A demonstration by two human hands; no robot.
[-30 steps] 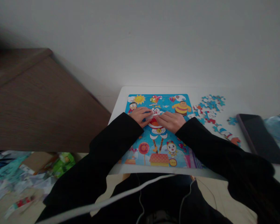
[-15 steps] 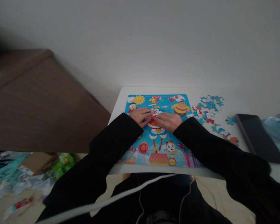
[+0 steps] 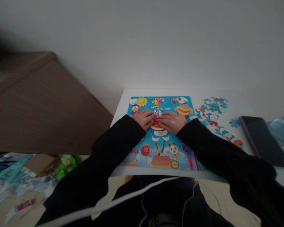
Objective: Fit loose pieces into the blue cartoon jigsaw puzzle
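A cartoon jigsaw puzzle lies flat on the white table, its picture mostly filled with a blue cat figure at the centre. My left hand rests on it left of the cat's face, fingers stretched over the surface. From the other side my right hand lies on the puzzle, fingers extended leftward. The fingertips of both hands meet or nearly meet just below the cat's face. Whatever lies under them is hidden. Loose jigsaw pieces are heaped right of the puzzle.
A dark phone or tablet lies at the table's right, beside a clear plastic bag. More joined pieces lie near my right sleeve. A brown wooden cabinet stands at left. A white cable crosses above my lap.
My right hand's fingers have straightened and flattened over the puzzle, where they were more bent before. My left hand's fingertips have shifted slightly toward them.
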